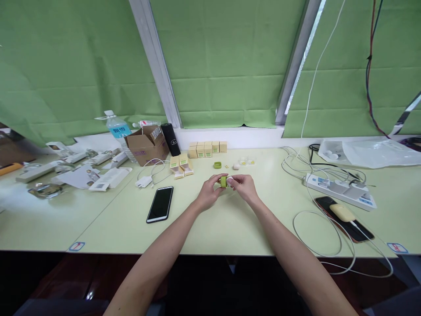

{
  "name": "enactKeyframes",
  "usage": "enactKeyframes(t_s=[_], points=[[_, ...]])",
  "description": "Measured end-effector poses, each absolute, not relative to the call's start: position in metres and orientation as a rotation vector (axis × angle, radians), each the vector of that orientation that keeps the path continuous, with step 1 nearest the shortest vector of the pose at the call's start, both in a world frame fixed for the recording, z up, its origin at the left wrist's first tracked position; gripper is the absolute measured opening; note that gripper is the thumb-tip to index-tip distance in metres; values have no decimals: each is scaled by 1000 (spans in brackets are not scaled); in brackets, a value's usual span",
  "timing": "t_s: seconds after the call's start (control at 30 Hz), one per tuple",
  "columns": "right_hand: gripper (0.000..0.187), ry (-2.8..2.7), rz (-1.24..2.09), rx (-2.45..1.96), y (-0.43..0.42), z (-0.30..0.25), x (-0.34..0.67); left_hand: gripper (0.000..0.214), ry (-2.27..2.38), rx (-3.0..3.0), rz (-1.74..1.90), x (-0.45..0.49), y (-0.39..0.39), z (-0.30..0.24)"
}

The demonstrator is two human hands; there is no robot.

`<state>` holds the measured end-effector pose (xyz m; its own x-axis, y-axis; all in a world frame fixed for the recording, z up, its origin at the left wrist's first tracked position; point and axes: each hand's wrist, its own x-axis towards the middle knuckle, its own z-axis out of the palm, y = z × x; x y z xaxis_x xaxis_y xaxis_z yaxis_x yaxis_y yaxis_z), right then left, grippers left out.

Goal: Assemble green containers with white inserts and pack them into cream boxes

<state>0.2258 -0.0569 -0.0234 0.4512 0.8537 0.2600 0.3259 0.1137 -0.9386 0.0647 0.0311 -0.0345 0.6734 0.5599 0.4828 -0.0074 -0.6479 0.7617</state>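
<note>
Both my hands meet over the middle of the pale green table (230, 228). My left hand (209, 192) is closed around a small green round case (224, 181), and my right hand (242, 186) pinches the same case from the other side. Just beyond them lie another small green case (217, 165), a white earbud-like piece (236, 166) and tiny yellow bits (226, 166). A row of small beige boxes (207, 148) stands at the back, with two opened ones (182, 166) lying in front.
A black phone (160, 204) lies left of my hands beside a white charger and cable (144, 180). A brown carton (147, 145), black tumbler (170, 139) and water bottle (118, 131) stand back left. A power strip (340, 188), cables and a phone with a yellow case (344, 213) sit right.
</note>
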Motion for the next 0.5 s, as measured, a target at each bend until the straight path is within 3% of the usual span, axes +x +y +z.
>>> enactKeyframes(t_s=[0.5], points=[[46,-860,608,-1282,-52,-26,213,45,398,2234,1147,72,26,-43]])
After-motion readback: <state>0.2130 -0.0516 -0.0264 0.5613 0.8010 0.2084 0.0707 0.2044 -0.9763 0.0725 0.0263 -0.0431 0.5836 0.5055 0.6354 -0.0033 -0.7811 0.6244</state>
